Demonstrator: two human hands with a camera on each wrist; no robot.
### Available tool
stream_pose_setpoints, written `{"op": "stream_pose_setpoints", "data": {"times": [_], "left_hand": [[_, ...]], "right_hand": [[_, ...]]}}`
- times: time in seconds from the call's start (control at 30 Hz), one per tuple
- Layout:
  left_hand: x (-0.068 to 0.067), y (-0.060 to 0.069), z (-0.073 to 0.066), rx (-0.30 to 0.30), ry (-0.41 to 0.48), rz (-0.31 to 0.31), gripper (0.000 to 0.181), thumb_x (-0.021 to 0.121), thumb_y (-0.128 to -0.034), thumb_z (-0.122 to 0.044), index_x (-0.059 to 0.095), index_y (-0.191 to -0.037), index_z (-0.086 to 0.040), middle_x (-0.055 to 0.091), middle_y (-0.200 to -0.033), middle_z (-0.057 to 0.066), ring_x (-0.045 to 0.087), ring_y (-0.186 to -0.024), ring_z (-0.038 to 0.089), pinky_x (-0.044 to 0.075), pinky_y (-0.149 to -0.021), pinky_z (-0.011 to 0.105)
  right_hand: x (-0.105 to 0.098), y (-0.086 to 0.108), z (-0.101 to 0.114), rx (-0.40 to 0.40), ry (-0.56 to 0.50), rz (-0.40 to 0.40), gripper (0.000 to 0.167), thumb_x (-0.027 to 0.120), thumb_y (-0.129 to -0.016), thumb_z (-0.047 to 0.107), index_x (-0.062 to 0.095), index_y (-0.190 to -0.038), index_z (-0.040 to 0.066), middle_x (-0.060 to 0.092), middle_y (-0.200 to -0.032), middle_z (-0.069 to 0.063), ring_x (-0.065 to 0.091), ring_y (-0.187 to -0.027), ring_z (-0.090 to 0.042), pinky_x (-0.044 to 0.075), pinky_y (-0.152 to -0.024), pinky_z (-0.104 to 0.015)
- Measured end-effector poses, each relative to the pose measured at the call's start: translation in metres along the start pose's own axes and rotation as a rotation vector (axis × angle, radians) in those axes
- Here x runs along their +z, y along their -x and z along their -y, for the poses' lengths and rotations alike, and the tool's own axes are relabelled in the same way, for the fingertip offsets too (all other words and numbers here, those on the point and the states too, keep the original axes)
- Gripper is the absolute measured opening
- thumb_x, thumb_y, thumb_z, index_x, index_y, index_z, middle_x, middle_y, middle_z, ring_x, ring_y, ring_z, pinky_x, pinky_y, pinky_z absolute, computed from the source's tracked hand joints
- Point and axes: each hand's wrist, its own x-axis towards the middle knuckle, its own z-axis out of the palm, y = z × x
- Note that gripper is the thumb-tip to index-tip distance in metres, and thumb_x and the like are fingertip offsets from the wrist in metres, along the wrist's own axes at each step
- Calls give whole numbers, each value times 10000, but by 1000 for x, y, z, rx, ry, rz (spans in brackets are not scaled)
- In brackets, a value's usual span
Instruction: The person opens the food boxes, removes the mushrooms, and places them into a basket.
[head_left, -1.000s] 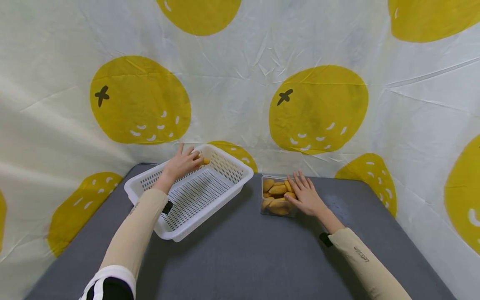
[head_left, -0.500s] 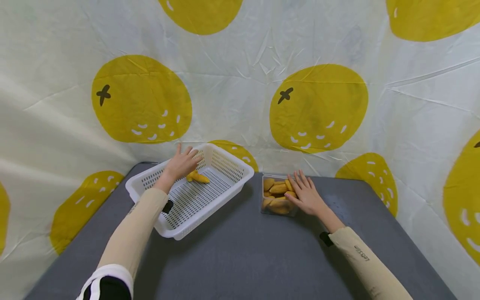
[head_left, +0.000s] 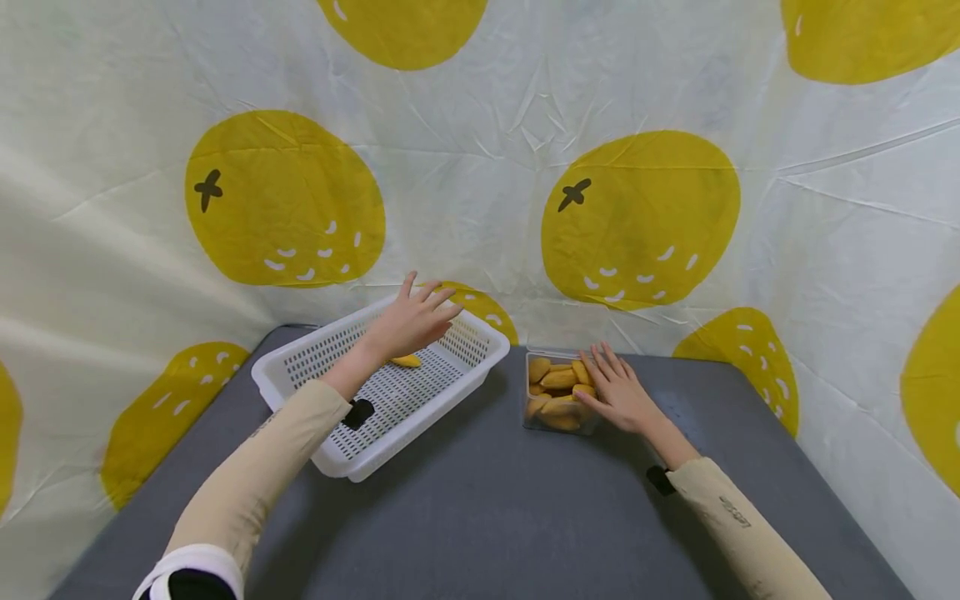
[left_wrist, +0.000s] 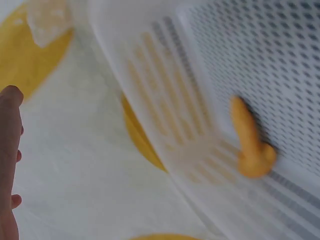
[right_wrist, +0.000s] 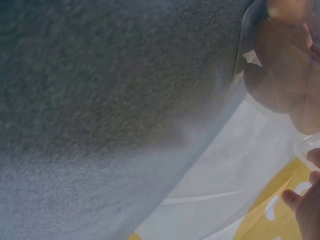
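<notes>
A smooth, knobbed yellow piece lies in a perforated white plastic basket, long axis left-right, slim end rightward. Above it, the left hand spreads its fingers; at right, the straight-fingered right hand touches a clear box of rounded pieces.

R hand by clear box w/ brownish pcs — grey tabletop alongside.
</notes>
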Motion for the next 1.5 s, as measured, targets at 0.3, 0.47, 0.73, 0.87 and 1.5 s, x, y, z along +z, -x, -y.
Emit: {"op": "stream_pose_setpoints", "data": {"times": [0.3,0.47,0.73,0.87,1.5], "left_hand": [[-22,-40,-45,73,58,-41,351,491,-893,-328,507,-1234,-248,489,-1292,22,414,-1220,244,282,-1007,542],[-15,-56,-69,96,66,-56,342,474,-902,-346,500,-1231,-255,484,-1296,9,409,-1224,224,284,-1012,530],[13,-76,-100,90,112,-15,346,469,-902,-378,495,-1223,-249,491,-1290,-4,419,-1225,208,304,-1010,522],[30,-80,-116,61,168,41,359,475,-899,-382,497,-1231,-248,485,-1295,-6,420,-1220,210,309,-1007,525],[73,-92,-171,-16,271,196,380,411,-911,-446,477,-1248,-284,485,-1302,-47,398,-1242,248,289,-1002,555]], "right_hand": [[-2,4,-7,-31,16,-22,731,413,-886,500,155,-1435,92,80,-1503,-130,23,-1382,-341,100,-1043,-572],[-3,3,-9,-24,30,-5,750,402,-883,522,144,-1436,86,56,-1508,-105,-11,-1389,-312,85,-1049,-567],[-3,3,-12,-10,62,15,776,400,-872,544,147,-1432,70,55,-1509,-97,-17,-1390,-303,88,-1049,-572],[-2,7,-13,-15,84,12,796,403,-863,561,115,-1439,93,48,-1511,-89,4,-1388,-315,98,-1047,-575],[-18,49,16,-42,124,28,703,442,-880,482,253,-1405,54,278,-1455,-121,91,-1380,-309,131,-1024,-590]]}}
